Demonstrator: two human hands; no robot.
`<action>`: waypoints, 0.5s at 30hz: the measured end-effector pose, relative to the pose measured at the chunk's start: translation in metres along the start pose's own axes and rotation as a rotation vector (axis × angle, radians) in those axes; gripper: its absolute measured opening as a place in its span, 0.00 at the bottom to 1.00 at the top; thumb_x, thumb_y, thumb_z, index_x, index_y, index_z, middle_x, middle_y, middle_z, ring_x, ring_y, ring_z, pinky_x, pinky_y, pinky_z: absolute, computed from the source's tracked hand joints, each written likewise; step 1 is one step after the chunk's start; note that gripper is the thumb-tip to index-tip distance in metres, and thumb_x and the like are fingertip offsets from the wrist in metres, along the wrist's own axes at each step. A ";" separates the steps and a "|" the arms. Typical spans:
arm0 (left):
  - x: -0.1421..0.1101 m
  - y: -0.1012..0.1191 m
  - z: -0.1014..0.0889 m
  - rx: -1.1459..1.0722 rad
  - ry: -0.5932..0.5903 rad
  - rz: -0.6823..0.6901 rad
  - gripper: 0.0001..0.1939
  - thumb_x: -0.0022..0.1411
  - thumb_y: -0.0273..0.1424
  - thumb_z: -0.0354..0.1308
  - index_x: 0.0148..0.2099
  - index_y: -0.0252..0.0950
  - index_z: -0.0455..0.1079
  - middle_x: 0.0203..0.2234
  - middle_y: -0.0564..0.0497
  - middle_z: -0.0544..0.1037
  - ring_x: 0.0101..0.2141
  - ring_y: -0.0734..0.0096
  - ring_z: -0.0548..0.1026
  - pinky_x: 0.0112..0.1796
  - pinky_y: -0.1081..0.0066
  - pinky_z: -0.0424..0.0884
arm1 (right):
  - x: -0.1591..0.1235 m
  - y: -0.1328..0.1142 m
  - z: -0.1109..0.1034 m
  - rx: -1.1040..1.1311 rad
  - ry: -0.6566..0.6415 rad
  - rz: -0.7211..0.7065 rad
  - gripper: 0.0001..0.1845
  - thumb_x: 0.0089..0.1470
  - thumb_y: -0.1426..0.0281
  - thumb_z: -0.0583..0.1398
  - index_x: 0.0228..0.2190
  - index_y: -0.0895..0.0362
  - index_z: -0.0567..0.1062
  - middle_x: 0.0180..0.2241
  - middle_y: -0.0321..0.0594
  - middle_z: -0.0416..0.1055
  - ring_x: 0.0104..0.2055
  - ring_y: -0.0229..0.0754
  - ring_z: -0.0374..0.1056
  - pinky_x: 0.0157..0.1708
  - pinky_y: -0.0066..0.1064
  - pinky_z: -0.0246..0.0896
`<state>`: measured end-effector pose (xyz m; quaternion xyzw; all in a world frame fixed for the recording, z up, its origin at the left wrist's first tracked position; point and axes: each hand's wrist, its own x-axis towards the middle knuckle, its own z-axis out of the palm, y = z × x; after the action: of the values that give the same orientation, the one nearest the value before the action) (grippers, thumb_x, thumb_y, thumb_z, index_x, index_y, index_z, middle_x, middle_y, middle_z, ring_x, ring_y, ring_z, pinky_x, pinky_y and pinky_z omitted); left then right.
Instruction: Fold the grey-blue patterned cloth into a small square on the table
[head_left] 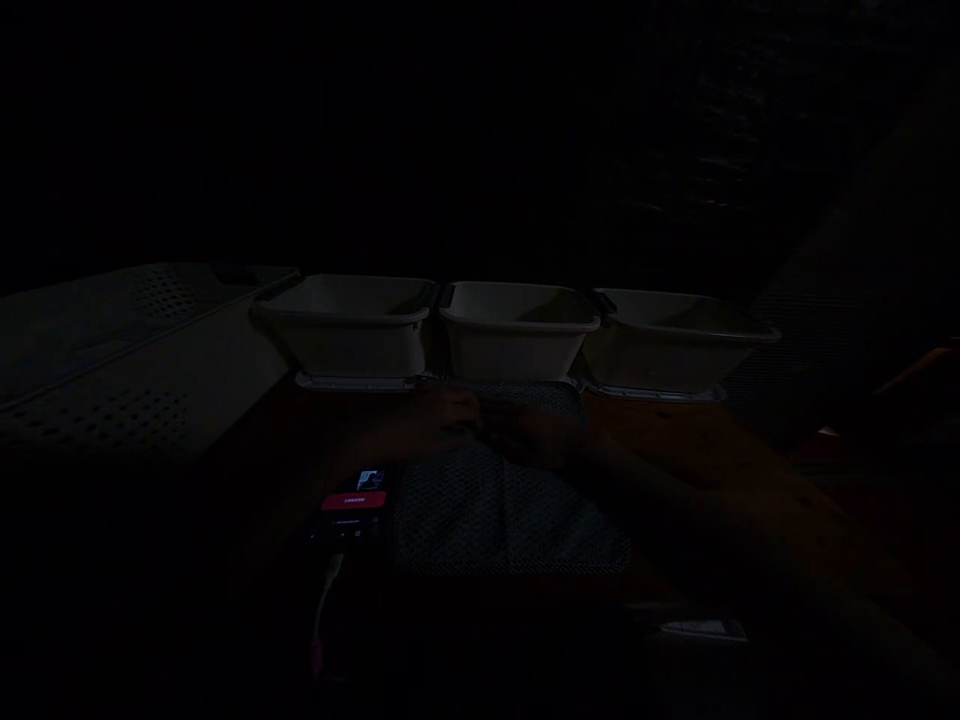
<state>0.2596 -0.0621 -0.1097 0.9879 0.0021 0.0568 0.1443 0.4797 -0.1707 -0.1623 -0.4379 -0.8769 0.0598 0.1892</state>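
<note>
The scene is very dark. A grey textured cloth lies flat on a brown table, with rounded corners and a fold line near its middle. Over its far part, my left hand reaches in from the left, fingers pointing right and slightly bent. My right hand comes from the other side, its fingers stretched out flat toward the left one. The fingertips nearly meet; whether they touch is too dim to tell. Nothing shows in either hand. Close by the cloth's left edge lies a phone with its screen lit.
Three pale bins stand along the far edge: left, middle and right. A large perforated basket is at far left. A white cable runs from the phone. A small pale object lies near front right.
</note>
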 end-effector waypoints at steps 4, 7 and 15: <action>0.004 0.035 0.008 -0.062 -0.051 0.089 0.14 0.69 0.37 0.54 0.54 0.41 0.71 0.54 0.47 0.71 0.53 0.64 0.70 0.54 0.66 0.64 | 0.000 0.013 0.013 -0.036 -0.091 0.028 0.26 0.66 0.64 0.50 0.62 0.58 0.63 0.67 0.48 0.53 0.70 0.46 0.45 0.67 0.50 0.36; 0.003 0.046 0.018 -0.036 -0.139 0.128 0.27 0.65 0.44 0.58 0.64 0.45 0.62 0.60 0.47 0.66 0.58 0.58 0.65 0.56 0.63 0.62 | 0.001 0.026 0.021 -0.084 -0.162 0.030 0.37 0.62 0.59 0.56 0.67 0.58 0.52 0.70 0.48 0.43 0.72 0.48 0.37 0.68 0.51 0.32; 0.003 0.060 0.030 0.130 -0.207 0.127 0.30 0.67 0.45 0.54 0.68 0.50 0.55 0.66 0.45 0.59 0.64 0.52 0.58 0.59 0.55 0.57 | 0.002 0.023 0.017 -0.124 -0.182 0.001 0.39 0.64 0.56 0.54 0.68 0.56 0.47 0.70 0.48 0.41 0.72 0.48 0.35 0.67 0.51 0.32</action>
<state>0.2654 -0.1281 -0.1207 0.9939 -0.0719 -0.0367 0.0756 0.4891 -0.1539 -0.1839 -0.4419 -0.8923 0.0451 0.0811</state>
